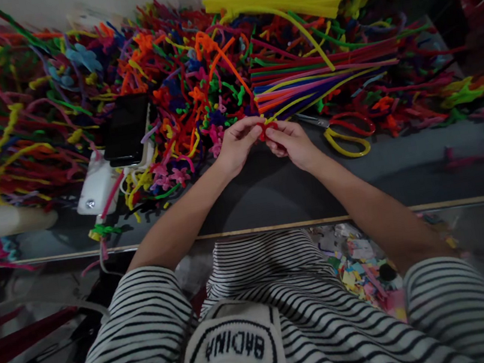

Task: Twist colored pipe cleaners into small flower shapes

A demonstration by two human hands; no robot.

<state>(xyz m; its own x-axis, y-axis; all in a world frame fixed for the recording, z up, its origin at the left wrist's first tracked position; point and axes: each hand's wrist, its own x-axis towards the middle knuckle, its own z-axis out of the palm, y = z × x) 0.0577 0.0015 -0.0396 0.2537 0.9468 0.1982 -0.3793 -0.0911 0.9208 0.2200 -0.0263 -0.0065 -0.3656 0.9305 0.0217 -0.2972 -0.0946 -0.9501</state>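
Observation:
Between my two hands is a small red piece of bent pipe cleaner [267,128], with a bit of yellow at its top. My left hand [239,144] pinches its left side between thumb and fingers. On the other side my right hand [289,141] grips it the same way, fingers curled. Just beyond my fingertips lies a bundle of straight pipe cleaners [322,81] in many colours. Scissors [348,134] with red and yellow handles rest to the right of my right hand. The fingers cover much of the red piece.
A heap of twisted pipe cleaners [182,87] fills the back of the dark table [267,199]. Yellow pipe cleaners [278,0] lie on top. A black phone [127,129] and a white device [96,185] sit left, near a pale cup [11,217]. Paper scraps [367,272] cover the floor.

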